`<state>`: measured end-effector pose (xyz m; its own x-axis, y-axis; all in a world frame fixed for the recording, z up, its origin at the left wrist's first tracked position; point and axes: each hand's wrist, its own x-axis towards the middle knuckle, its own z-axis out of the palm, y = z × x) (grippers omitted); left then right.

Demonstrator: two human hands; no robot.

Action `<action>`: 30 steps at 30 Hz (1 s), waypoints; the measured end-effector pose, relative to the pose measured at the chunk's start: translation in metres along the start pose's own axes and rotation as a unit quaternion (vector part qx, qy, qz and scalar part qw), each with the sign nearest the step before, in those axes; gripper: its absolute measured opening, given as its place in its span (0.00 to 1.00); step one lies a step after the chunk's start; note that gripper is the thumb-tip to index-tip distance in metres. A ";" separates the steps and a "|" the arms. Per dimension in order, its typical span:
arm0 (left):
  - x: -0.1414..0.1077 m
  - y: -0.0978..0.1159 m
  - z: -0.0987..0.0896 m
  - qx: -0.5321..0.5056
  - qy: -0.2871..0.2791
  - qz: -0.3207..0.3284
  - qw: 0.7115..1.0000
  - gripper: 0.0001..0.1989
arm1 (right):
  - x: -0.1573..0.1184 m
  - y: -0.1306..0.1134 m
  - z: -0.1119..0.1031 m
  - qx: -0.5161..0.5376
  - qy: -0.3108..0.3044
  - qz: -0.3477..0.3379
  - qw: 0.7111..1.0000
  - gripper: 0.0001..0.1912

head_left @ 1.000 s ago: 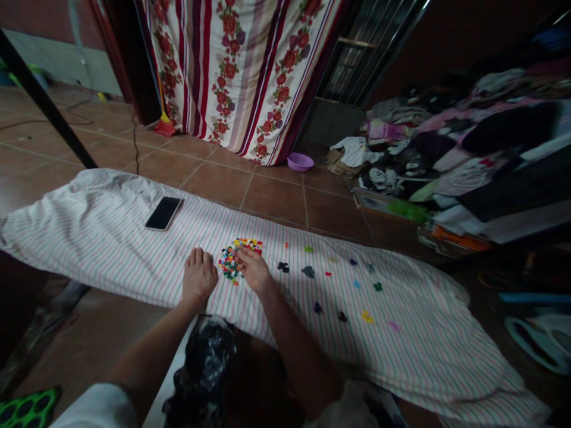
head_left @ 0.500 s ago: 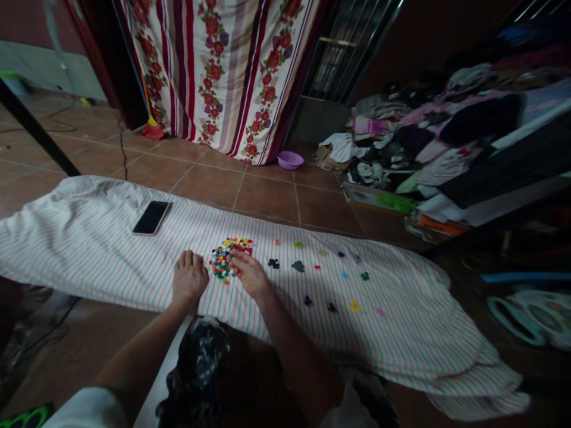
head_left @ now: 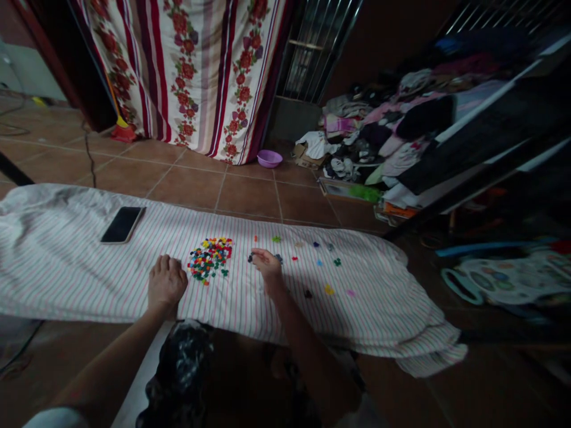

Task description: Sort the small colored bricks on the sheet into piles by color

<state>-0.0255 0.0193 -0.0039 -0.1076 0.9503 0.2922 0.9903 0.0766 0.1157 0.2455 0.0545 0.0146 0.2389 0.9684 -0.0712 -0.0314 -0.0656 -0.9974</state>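
A pile of small, many-coloured bead-like pieces (head_left: 209, 260) lies on the striped cloth (head_left: 357, 333). Just left of the pile, my left hand (head_left: 167, 280) rests on the cloth, palm down with its fingers laid on it, holding nothing. My right hand (head_left: 269, 270) is over a small group of black pieces (head_left: 250, 258), thumb and fingertips pinched together right at them. What is in the pinch is too small to make out. Dark grey-blue pieces (head_left: 279, 258) lie just beyond that hand, partly hidden. To its right are red pieces (head_left: 294, 258) and dark green pieces (head_left: 337, 261).
A phone (head_left: 123, 224) lies on the cloth at the left. More small groups spread over the right side, among them yellow pieces (head_left: 329, 289), pink pieces (head_left: 351, 293) and light green pieces (head_left: 276, 239). A purple basin (head_left: 269, 158) stands on the tiled floor beyond.
My right hand has moved right, from the mixed pile to the black pieces, fingers still pinched. My left hand stays beside the pile. The view has swung to the right.
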 end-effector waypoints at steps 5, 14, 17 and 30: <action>0.000 0.001 -0.001 -0.001 0.004 -0.005 1.000 0.15 | 0.020 0.008 -0.063 -0.151 0.052 -0.072 0.985 0.17; 0.000 0.000 0.000 0.004 0.013 0.005 1.000 0.14 | 0.045 0.009 -0.098 -0.418 0.053 -0.134 0.897 0.15; 0.001 0.000 0.000 0.004 0.014 0.007 1.000 0.14 | 0.047 0.015 -0.095 -0.442 0.033 -0.140 0.885 0.16; 0.001 0.002 -0.002 0.010 0.005 0.001 1.000 0.14 | 0.047 0.025 -0.094 -0.424 0.007 -0.149 0.893 0.18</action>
<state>-0.0234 0.0194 -0.0014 -0.1068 0.9473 0.3020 0.9921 0.0814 0.0954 0.3469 0.0755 -0.0148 0.1263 0.9705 0.2056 0.7805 0.0307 -0.6244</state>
